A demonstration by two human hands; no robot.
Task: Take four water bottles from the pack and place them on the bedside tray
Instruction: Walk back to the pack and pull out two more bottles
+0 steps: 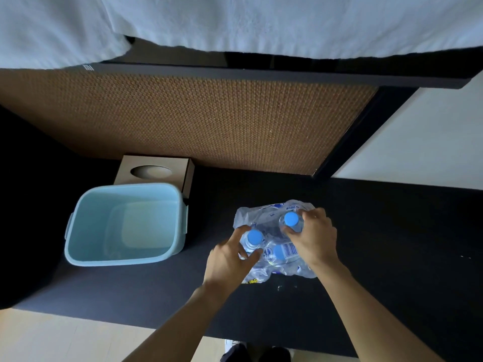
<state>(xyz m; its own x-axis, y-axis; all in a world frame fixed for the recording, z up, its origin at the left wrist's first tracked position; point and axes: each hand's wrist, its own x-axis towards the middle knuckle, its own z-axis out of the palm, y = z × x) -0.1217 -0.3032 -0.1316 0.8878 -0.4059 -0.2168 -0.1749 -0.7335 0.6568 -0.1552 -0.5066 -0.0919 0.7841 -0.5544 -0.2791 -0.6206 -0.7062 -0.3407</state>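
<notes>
The person is reaching into the torn plastic pack (274,241) sitting on the dark tabletop (392,244), right of the blue bin (125,223). The left hand (230,259) is closing its grip around one bottle (252,240); the right hand (315,237) is gripping another bottle (291,222). Full bottles likely feel heavy and slick, so holding below the cap seems safest.
</notes>
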